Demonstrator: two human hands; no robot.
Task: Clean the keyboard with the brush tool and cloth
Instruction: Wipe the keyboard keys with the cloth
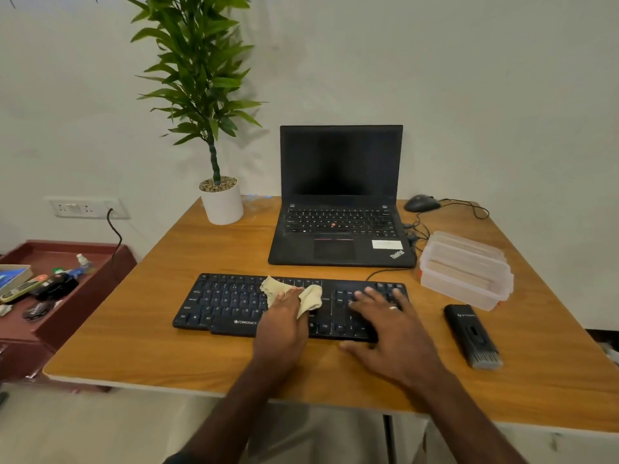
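Head view, near to far. Left hand [284,316] lies on the middle of the flat black wired keyboard [231,303], fingers bent over a crumpled beige cloth [310,296] and pressing it onto the keys; cloth bunches out beyond the fingertips on both sides. Right hand [385,316] is spread flat, holding nothing, fingers straight across the keyboard's right-hand key block and thumb off its near edge on the wooden desk [134,346]; judged to be steadying the board. Keyboard long axis runs left–right across both hands, so wiping travel is sideways: the uncovered letter keys extend out past the left hand, the number block sits under the right hand. Left hand carries the cloth and is the nearer one to the unwiped left half. The black rectangular brush tool [472,334] lies on the desk beyond the right hand, well apart from the keyboard, long axis roughly near–far, grey bristle end toward the person; right hand is clearly nearer to it. Stage judged: cloth wiping under way. Beyond the hands: open black laptop [341,195] with dark screen, clear lidded plastic container [465,272], black mouse [421,203], white potted plant [221,204].
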